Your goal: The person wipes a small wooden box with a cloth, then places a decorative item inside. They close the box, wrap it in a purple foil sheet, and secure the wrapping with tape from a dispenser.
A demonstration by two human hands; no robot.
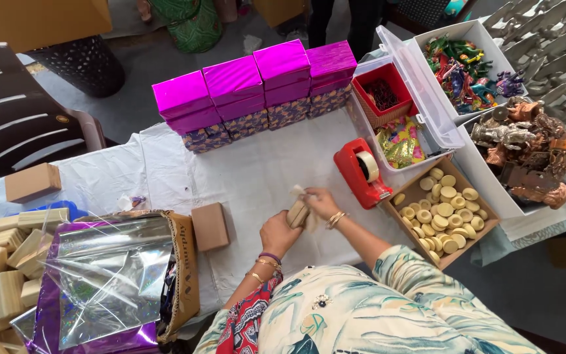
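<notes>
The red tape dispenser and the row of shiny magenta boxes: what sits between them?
Head view: only bare white table cover lies between the tape dispenser and the magenta boxes.

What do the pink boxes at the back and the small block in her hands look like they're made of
Pink boxes: likely card wrapped in glossy metallic foil paper, given the mirror-like sheen. Small block, held between the left hand and right hand: seemingly bare wood, pale and matte, though grain is too small to confirm.

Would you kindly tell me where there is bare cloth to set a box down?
Bare cloth lies between the pink boxes, the tape dispenser and both hands holding a wooden block. The right side is crowded with trays; the left with foil sheets.
</notes>
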